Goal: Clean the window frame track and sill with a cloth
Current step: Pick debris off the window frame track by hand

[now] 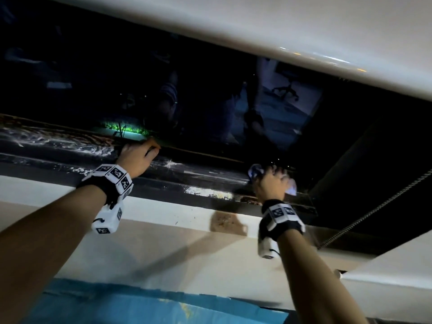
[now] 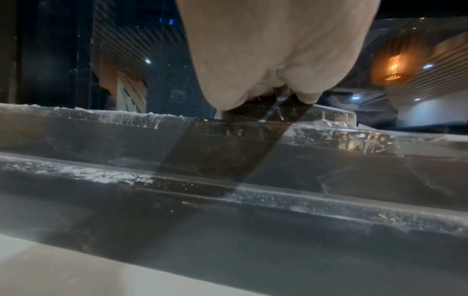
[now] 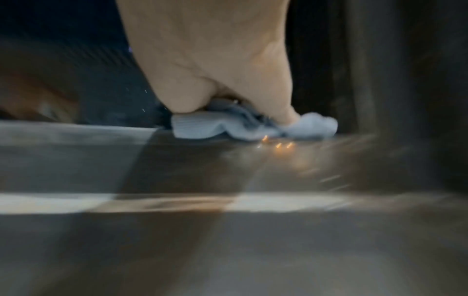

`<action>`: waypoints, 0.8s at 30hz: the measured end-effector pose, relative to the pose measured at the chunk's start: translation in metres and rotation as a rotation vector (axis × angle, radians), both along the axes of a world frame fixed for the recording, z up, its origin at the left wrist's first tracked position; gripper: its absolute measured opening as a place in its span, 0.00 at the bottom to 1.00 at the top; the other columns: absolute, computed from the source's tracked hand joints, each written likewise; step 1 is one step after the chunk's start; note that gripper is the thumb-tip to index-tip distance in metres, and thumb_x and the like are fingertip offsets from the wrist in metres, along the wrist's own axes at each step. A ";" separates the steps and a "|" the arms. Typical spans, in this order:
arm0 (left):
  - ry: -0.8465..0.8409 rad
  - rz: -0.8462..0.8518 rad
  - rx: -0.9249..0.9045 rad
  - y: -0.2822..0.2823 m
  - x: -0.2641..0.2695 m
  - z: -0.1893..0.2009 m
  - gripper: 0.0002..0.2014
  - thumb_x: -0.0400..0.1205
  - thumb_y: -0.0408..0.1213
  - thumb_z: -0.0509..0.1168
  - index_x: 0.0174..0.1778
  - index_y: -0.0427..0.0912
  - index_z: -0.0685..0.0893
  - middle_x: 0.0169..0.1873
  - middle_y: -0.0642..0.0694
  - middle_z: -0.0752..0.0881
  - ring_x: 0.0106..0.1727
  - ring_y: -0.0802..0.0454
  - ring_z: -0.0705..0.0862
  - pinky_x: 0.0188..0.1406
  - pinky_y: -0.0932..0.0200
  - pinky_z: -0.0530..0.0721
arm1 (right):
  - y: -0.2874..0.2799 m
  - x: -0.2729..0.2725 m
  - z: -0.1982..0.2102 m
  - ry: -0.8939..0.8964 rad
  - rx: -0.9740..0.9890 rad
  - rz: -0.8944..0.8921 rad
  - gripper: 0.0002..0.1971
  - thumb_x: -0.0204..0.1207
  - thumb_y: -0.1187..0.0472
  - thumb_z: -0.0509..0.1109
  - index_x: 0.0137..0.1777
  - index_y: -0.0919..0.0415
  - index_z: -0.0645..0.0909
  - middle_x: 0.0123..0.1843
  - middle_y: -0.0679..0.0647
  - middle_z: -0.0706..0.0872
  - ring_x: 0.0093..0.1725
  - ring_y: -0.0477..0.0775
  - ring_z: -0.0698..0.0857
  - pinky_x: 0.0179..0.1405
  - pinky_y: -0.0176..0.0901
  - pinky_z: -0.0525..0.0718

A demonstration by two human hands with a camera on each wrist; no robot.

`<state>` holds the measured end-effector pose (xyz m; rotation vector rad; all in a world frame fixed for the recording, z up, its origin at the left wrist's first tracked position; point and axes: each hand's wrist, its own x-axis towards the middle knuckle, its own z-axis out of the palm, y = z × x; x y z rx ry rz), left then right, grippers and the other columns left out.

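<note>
The dark window track (image 1: 198, 178) runs left to right, streaked with white dust (image 1: 70, 139) on its left half. My left hand (image 1: 138, 157) hooks its curled fingers over the upper rail of the track (image 2: 101, 128); in the left wrist view the left hand (image 2: 273, 60) fills the top and the fingertips are hidden behind the rail. Near the track's right end my right hand (image 1: 271, 183) grips a bunched light-blue cloth (image 1: 253, 170) and presses it onto the track. The right wrist view is blurred but shows the right hand (image 3: 215, 70) clutching the cloth (image 3: 202, 128) on the track (image 3: 177, 170).
Below the track lies the pale sill (image 1: 163, 220) with a brown stain (image 1: 226, 222). A dark upright frame (image 1: 362, 160) closes the track at the right, and a bead chain (image 1: 378, 206) hangs slanting beside it. Dark glass (image 1: 163, 90) stands behind. A blue sheet (image 1: 117, 305) covers the bottom.
</note>
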<state>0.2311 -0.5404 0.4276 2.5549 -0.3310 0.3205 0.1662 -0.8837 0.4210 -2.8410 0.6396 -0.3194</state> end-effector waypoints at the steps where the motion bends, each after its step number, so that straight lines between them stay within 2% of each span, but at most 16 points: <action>1: -0.007 -0.001 -0.008 -0.001 0.000 -0.001 0.11 0.85 0.39 0.58 0.59 0.42 0.81 0.41 0.37 0.87 0.44 0.39 0.84 0.52 0.49 0.75 | 0.021 0.004 0.001 0.015 0.003 0.049 0.28 0.73 0.46 0.54 0.68 0.64 0.72 0.73 0.70 0.69 0.73 0.73 0.64 0.71 0.64 0.61; 4: -0.006 -0.016 0.000 0.001 0.001 -0.001 0.11 0.85 0.40 0.58 0.59 0.44 0.81 0.45 0.38 0.87 0.46 0.39 0.84 0.52 0.49 0.75 | 0.090 0.017 -0.001 0.026 0.035 0.224 0.33 0.66 0.47 0.49 0.68 0.63 0.73 0.74 0.71 0.69 0.75 0.73 0.62 0.72 0.67 0.59; 7: 0.022 -0.043 -0.006 0.003 0.001 0.002 0.11 0.85 0.41 0.57 0.59 0.45 0.81 0.47 0.39 0.87 0.49 0.39 0.84 0.52 0.50 0.74 | 0.141 0.021 -0.004 -0.053 0.038 0.404 0.23 0.70 0.50 0.55 0.56 0.63 0.80 0.65 0.71 0.78 0.67 0.74 0.73 0.68 0.66 0.66; 8: 0.029 -0.056 -0.008 0.006 0.000 0.004 0.12 0.85 0.41 0.57 0.60 0.44 0.81 0.46 0.39 0.87 0.48 0.40 0.84 0.49 0.52 0.73 | 0.154 0.020 -0.004 -0.061 0.037 0.474 0.22 0.70 0.50 0.55 0.53 0.63 0.80 0.62 0.69 0.80 0.64 0.72 0.75 0.66 0.63 0.68; 10: 0.039 -0.087 -0.015 0.009 -0.002 0.009 0.12 0.85 0.42 0.58 0.60 0.45 0.81 0.45 0.39 0.87 0.48 0.40 0.84 0.46 0.54 0.72 | 0.164 0.009 -0.001 -0.131 0.063 0.630 0.17 0.68 0.55 0.58 0.47 0.64 0.81 0.53 0.66 0.84 0.54 0.69 0.80 0.56 0.55 0.71; 12: 0.066 -0.121 -0.004 0.012 0.000 0.011 0.13 0.85 0.44 0.58 0.62 0.47 0.80 0.49 0.40 0.87 0.50 0.41 0.84 0.46 0.55 0.73 | 0.158 -0.004 0.014 -0.136 0.226 0.722 0.12 0.64 0.63 0.64 0.45 0.65 0.83 0.47 0.64 0.86 0.49 0.63 0.83 0.48 0.47 0.72; 14: 0.128 -0.159 0.017 0.020 0.004 0.014 0.14 0.85 0.46 0.58 0.65 0.50 0.78 0.53 0.43 0.87 0.53 0.42 0.84 0.47 0.56 0.75 | 0.145 -0.005 0.032 -0.124 0.354 0.655 0.14 0.62 0.63 0.61 0.45 0.66 0.82 0.43 0.62 0.86 0.45 0.58 0.83 0.44 0.43 0.73; 15: 0.164 -0.189 0.017 0.026 0.007 0.015 0.15 0.85 0.47 0.58 0.67 0.52 0.76 0.55 0.44 0.86 0.54 0.43 0.84 0.48 0.56 0.76 | 0.140 -0.002 0.042 -0.166 0.358 0.583 0.15 0.62 0.62 0.60 0.46 0.67 0.81 0.41 0.63 0.86 0.44 0.59 0.83 0.43 0.45 0.75; 17: 0.216 -0.255 -0.011 0.035 0.010 0.020 0.18 0.84 0.49 0.58 0.70 0.55 0.72 0.60 0.44 0.84 0.55 0.43 0.84 0.51 0.56 0.80 | 0.132 0.010 0.052 -0.282 0.266 0.376 0.17 0.63 0.62 0.61 0.47 0.72 0.81 0.40 0.72 0.85 0.40 0.70 0.84 0.38 0.52 0.80; 19: 0.208 -0.299 -0.056 0.048 0.013 0.025 0.20 0.84 0.48 0.60 0.73 0.54 0.69 0.63 0.44 0.83 0.60 0.43 0.83 0.56 0.56 0.79 | 0.135 0.026 0.050 -0.163 0.182 0.280 0.18 0.68 0.57 0.61 0.42 0.75 0.82 0.40 0.75 0.83 0.39 0.73 0.84 0.34 0.50 0.80; 20: 0.197 -0.315 -0.069 0.057 0.015 0.027 0.21 0.84 0.47 0.60 0.73 0.52 0.70 0.64 0.45 0.82 0.62 0.44 0.82 0.58 0.57 0.78 | 0.144 0.031 0.049 -0.117 0.159 0.231 0.19 0.71 0.56 0.62 0.46 0.75 0.82 0.46 0.75 0.83 0.45 0.73 0.84 0.37 0.49 0.80; 22: 0.178 -0.332 -0.077 0.072 0.017 0.027 0.19 0.83 0.45 0.61 0.71 0.49 0.73 0.64 0.48 0.83 0.64 0.47 0.81 0.58 0.60 0.75 | 0.160 0.042 0.041 -0.080 0.133 0.111 0.20 0.73 0.59 0.67 0.62 0.69 0.77 0.59 0.71 0.78 0.57 0.71 0.80 0.49 0.53 0.80; 24: 0.175 -0.340 -0.088 0.090 0.021 0.026 0.18 0.84 0.43 0.62 0.70 0.46 0.76 0.63 0.49 0.82 0.64 0.50 0.80 0.55 0.63 0.72 | 0.188 0.053 0.035 -0.031 0.102 0.092 0.23 0.74 0.59 0.68 0.68 0.65 0.73 0.63 0.70 0.77 0.61 0.70 0.78 0.55 0.55 0.79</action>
